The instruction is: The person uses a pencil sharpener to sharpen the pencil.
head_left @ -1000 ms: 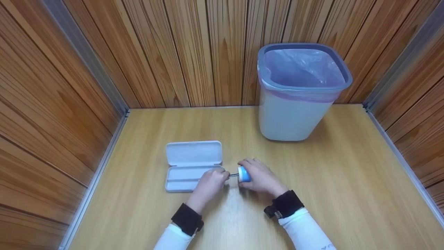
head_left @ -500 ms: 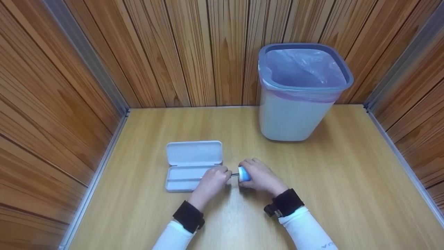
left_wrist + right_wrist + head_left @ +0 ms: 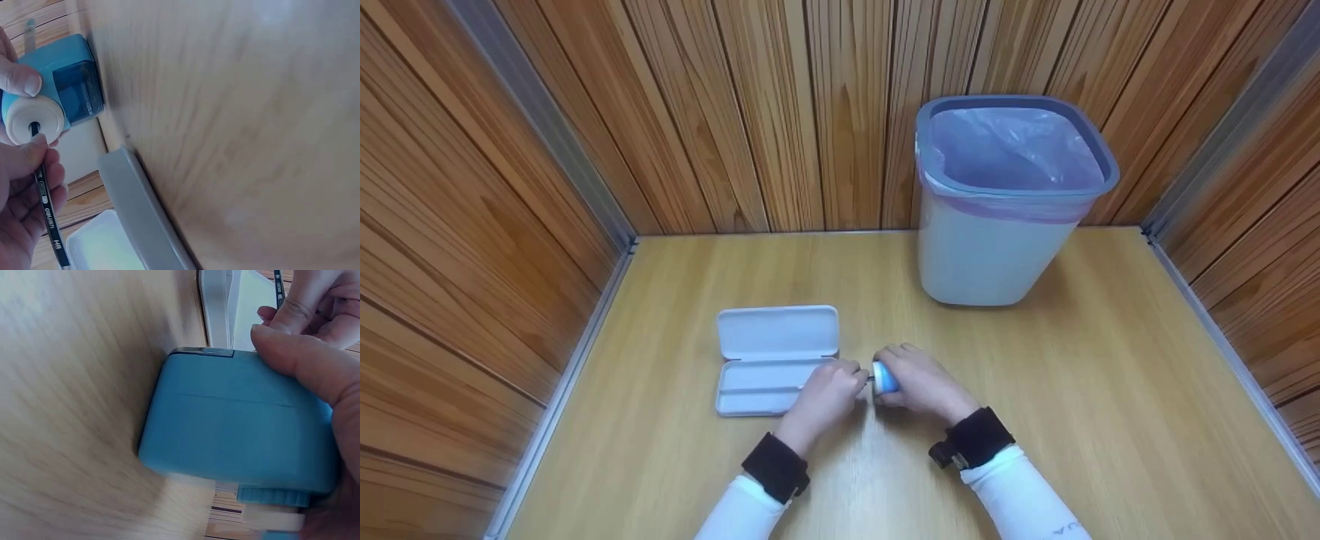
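My left hand (image 3: 826,394) pinches a dark pencil (image 3: 47,208) with "HB" lettering between thumb and fingers. The pencil's front end sits inside the round white opening of a blue pencil sharpener (image 3: 236,427). My right hand (image 3: 924,384) grips that sharpener from above and the side, thumb along its body in the right wrist view. The sharpener stands on the table and has a dark see-through window (image 3: 79,90). A knob and white crank part (image 3: 273,516) show at its other end. Left of the sharpener, partly behind my left hand, lies an opened pale pencil case (image 3: 777,332).
A white bin (image 3: 994,251) with a grey rim and a plastic liner stands at the back right of the wooden table (image 3: 1110,390). Wood-panelled walls (image 3: 847,135) enclose the table at the back and both sides.
My left hand has shifted slightly right toward the sharpener. Less of the pencil shows between my left fingers and the opening. The right hand keeps its hold in nearly the same place.
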Demonstrator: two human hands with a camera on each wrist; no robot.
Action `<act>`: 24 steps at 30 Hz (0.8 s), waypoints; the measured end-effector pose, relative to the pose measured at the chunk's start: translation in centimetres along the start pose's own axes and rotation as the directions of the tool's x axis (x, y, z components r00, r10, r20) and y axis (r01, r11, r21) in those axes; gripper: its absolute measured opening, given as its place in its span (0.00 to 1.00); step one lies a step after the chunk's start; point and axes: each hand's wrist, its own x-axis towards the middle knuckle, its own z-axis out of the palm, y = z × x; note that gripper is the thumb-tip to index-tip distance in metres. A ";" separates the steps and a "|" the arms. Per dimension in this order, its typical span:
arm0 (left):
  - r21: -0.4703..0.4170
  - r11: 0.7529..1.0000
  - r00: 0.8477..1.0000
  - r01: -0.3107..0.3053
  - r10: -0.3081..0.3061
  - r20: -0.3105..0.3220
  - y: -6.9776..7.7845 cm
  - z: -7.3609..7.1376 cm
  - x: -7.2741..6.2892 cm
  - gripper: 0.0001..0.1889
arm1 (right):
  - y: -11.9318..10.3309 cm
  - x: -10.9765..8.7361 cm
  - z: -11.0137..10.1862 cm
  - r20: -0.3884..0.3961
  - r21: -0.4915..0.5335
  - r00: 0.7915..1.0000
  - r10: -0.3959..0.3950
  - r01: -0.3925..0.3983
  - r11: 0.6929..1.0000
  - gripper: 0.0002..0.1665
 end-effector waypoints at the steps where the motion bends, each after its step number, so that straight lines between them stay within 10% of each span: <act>1: -0.006 1.000 1.000 0.006 -0.005 0.015 0.0 0.0 0.1 0.10 | 0.0 0.0 0.0 0.003 0.001 1.000 0.003 -0.003 1.000 0.30; 24: -0.022 0.995 0.990 0.102 -0.100 0.099 0.9 -0.4 0.9 0.10 | -0.4 0.1 -0.6 0.046 -0.044 0.999 0.012 -0.010 0.999 0.36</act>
